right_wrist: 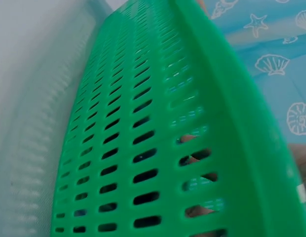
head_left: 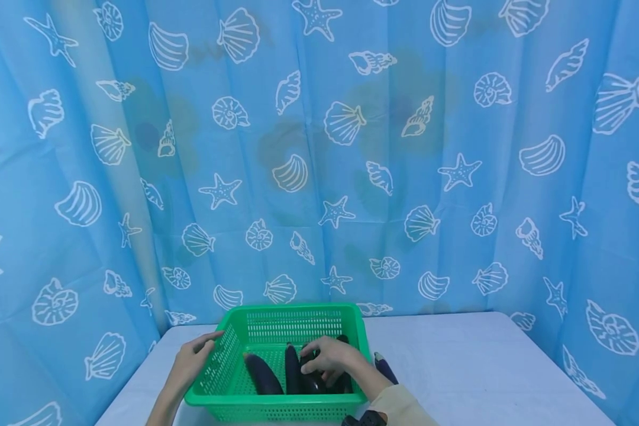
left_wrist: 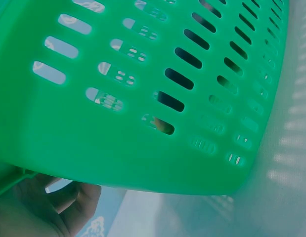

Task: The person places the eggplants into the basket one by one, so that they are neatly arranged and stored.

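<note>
A green plastic basket (head_left: pixel 277 408) with slotted walls holds several dark purple eggplants. One eggplant (head_left: pixel 264 375) lies tilted at the left, and a slimmer eggplant (head_left: pixel 292 370) lies beside the right hand. Reaching inside, the right hand (head_left: pixel 327 357) grips another eggplant (head_left: pixel 312 383) between thumb and curled fingers; the wrist partly covers one more at the basket's right. The left hand (head_left: pixel 193 357) is at the basket's left rim, its fingers loosely bent. In the left wrist view, the left hand (left_wrist: pixel 54 210) shows just past the basket wall (left_wrist: pixel 93 148).
Outside the basket, an eggplant (head_left: pixel 385 368) lies on the white table (head_left: pixel 474 367), partly behind the right forearm. A blue curtain (head_left: pixel 319 177) with white shell prints hangs behind and at both sides. The basket's slotted wall (right_wrist: pixel 128 123) fills much of the right wrist view.
</note>
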A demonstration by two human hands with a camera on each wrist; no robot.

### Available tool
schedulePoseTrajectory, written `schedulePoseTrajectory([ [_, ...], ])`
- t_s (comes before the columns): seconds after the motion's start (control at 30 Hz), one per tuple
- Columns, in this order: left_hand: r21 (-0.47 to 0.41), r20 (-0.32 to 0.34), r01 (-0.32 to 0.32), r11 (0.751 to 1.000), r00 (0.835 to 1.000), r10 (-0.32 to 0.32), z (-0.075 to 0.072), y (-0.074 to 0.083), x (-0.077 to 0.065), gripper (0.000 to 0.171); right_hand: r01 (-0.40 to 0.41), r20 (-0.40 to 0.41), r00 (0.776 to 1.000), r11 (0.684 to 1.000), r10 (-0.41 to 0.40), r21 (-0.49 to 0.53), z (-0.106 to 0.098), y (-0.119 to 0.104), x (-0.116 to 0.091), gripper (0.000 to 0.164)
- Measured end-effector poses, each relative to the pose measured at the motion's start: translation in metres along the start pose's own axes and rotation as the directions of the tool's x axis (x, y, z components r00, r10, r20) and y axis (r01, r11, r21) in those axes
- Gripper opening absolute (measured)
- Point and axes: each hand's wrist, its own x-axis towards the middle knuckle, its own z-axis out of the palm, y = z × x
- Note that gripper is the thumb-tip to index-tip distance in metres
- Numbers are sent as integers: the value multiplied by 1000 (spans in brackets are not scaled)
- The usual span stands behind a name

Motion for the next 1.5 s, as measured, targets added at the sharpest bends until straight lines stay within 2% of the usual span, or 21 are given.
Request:
schedulePoseTrajectory([
  [0.2,9,0,9,1000,1000,-9,0,1,0,41,-6,-13,1000,999,5,-40,0,0,-3,38],
  [0.53,7,1,3,1000,1000,-3,0,2,0,41,9,14,1000,1000,-9,-2,-4,1,-7,38],
  [1.17,5,6,-2,1000,1000,2,0,2,-1,40,161,9,987,986,-161,49,-33,-2,-30,36],
  [1.5,11,10,-1,1000,1000,1,-1,2,0,41,219,9,975,971,-221,95,-53,8,-40,38],
])
